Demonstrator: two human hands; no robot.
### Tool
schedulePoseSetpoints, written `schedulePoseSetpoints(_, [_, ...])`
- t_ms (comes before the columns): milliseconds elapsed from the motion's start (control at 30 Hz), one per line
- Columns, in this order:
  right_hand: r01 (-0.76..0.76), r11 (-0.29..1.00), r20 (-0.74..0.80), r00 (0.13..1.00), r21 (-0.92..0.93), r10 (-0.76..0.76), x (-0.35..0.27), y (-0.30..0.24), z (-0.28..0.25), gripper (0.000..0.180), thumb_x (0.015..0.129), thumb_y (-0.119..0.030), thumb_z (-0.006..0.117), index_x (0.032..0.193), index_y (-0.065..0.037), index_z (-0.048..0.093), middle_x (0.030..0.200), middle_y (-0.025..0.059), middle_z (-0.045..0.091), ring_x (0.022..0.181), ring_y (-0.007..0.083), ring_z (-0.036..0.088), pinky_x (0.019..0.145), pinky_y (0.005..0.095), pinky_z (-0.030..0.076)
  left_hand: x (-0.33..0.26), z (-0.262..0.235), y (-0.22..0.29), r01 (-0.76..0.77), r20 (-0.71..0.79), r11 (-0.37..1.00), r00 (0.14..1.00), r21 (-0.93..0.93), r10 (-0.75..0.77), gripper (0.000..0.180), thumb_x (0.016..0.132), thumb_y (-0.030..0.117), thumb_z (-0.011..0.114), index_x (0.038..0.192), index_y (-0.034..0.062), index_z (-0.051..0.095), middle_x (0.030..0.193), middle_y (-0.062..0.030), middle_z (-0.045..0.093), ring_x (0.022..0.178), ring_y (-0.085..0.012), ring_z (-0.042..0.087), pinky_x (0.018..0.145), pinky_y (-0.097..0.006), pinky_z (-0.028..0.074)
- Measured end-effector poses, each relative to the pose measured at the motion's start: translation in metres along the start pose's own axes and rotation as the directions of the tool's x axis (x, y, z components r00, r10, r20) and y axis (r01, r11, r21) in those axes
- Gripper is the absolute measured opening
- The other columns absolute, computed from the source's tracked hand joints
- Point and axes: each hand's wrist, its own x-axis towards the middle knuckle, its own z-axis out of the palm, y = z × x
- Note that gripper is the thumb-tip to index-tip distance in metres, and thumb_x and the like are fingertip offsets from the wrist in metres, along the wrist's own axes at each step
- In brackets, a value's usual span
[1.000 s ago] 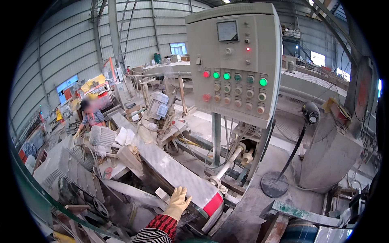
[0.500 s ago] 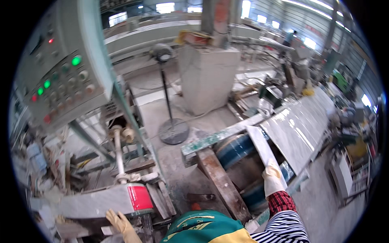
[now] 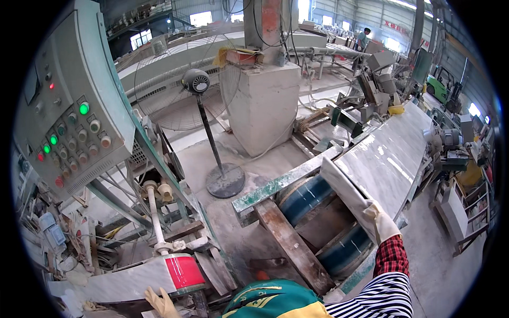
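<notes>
My right hand (image 3: pixel 380 220), in a pale glove, grips the near end of a flat pale-grey strip (image 3: pixel 347 191) that looks like stone. The strip lies tilted along the edge of a larger, shiny grey-white surface (image 3: pixel 389 159). Beside it are two dark blue rollers or belts (image 3: pixel 307 199) inside a frame. My left hand (image 3: pixel 160 303), gloved in cream, has its fingers apart by the near edge of a grey belt (image 3: pixel 114 282) with a red roller end (image 3: pixel 184 271). Whether it touches the belt is unclear. A green and yellow apron (image 3: pixel 275 299) covers my front.
At left stands a control cabinet (image 3: pixel 71 122) with lit buttons. A pedestal fan (image 3: pixel 197 82) stands before a pale block (image 3: pixel 262 106) around a column. A rusty beam (image 3: pixel 294 246) spans the frame. Far off are a person (image 3: pixel 363 40) and a green forklift (image 3: pixel 439 89).
The strip has tipped toward the shiny surface, showing more of its broad face. My right hand has moved right with it. My left hand has shifted slightly down, and the view has turned.
</notes>
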Motion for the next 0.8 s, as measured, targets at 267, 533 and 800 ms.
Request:
schedulePoseSetpoints(267, [0.112, 0.862, -0.408, 0.845, -0.495, -0.344, -0.056, -0.062, 0.026, 0.023, 0.091, -0.013, 0.058, 0.111, -0.005, 0.067, 0.086, 0.0045, 0.063, 0.079, 0.0180, 0.061, 0.073, 0.0359, 0.051, -0.014, -0.010, 0.058, -0.195, 0.127, 0.979, 0.974, 0.062, 0.187, 0.093, 0.075, 0.043, 0.080, 0.148, 0.0012, 0.041, 0.155, -0.0271, 0.034, 0.146, -0.0433, 0.025, 0.121, -0.048, 0.021])
schedulePoseSetpoints(533, [0.511, 0.826, -0.206, 0.804, -0.238, -0.558, -0.143, -0.111, 0.132, 0.021, 0.096, -0.019, 0.051, 0.101, -0.007, 0.067, 0.087, 0.0056, 0.061, 0.079, 0.0197, 0.060, 0.069, 0.0366, 0.049, -0.006, -0.027, 0.065, -0.372, -0.065, 0.885, 0.912, 0.278, 0.404, 0.054, 0.086, 0.036, 0.066, 0.131, 0.0105, 0.054, 0.124, -0.0150, 0.053, 0.118, -0.0355, 0.050, 0.099, -0.049, 0.041])
schedulePoseSetpoints(800, [0.458, 0.718, 0.073, 0.864, -0.524, -0.498, -0.176, -0.158, 0.199, 0.021, 0.095, -0.020, 0.052, 0.101, -0.007, 0.067, 0.086, 0.0058, 0.062, 0.078, 0.0198, 0.060, 0.069, 0.0366, 0.049, -0.017, -0.019, 0.066, -0.214, -0.080, 0.950, 0.968, 0.228, 0.237, 0.061, 0.086, 0.041, 0.067, 0.135, 0.0091, 0.050, 0.133, -0.0168, 0.051, 0.126, -0.0362, 0.047, 0.105, -0.049, 0.037])
